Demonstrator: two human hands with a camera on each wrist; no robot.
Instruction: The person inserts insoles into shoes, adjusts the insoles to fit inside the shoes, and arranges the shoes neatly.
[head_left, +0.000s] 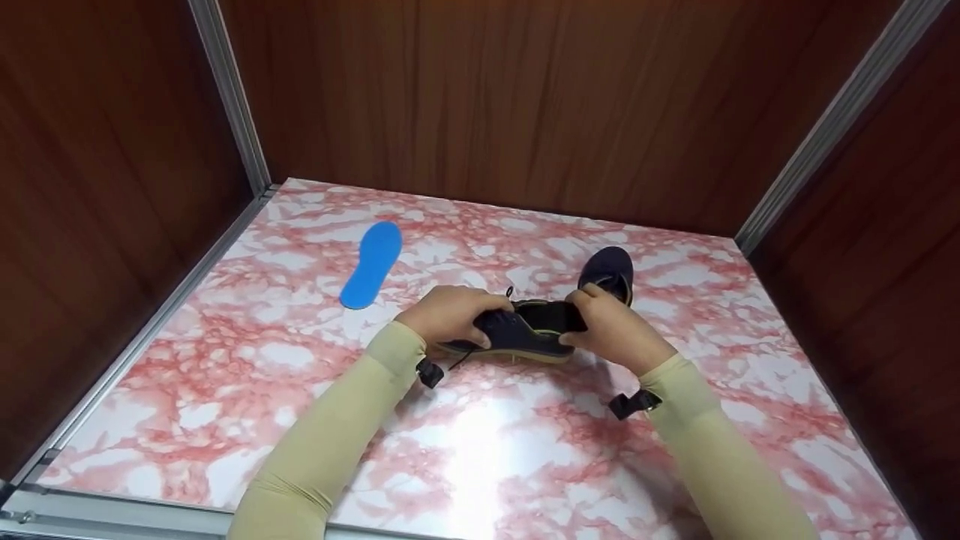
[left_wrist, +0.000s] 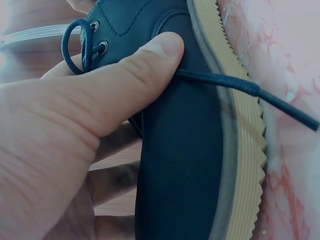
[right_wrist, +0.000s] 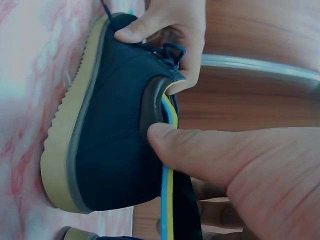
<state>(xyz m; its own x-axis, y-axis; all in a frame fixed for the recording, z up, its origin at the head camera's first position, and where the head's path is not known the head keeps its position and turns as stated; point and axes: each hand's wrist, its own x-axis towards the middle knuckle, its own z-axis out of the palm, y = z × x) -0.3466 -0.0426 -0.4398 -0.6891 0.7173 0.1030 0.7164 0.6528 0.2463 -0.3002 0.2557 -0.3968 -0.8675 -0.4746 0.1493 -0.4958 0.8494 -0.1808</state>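
A dark navy lace-up shoe [head_left: 517,336] with a tan ridged sole stands on the table, its toe to the left. My left hand [head_left: 450,315] grips its front part, thumb on the near side by a loose lace end [left_wrist: 220,79] and fingers on the far side. At the heel, my right hand [head_left: 611,330] pinches an insole [right_wrist: 185,207], black on one face with blue and yellow layers along its edge. One end of this insole lies inside the shoe opening; the rest sticks up past the padded collar [right_wrist: 152,107]. The end inside is hidden.
A second dark shoe [head_left: 609,264] stands just beyond my right hand. On the left of the marbled red-and-white table [head_left: 247,405] lies a blue insole [head_left: 373,262]. Brown wood-look panels [head_left: 480,97] with metal edge strips enclose the back and sides.
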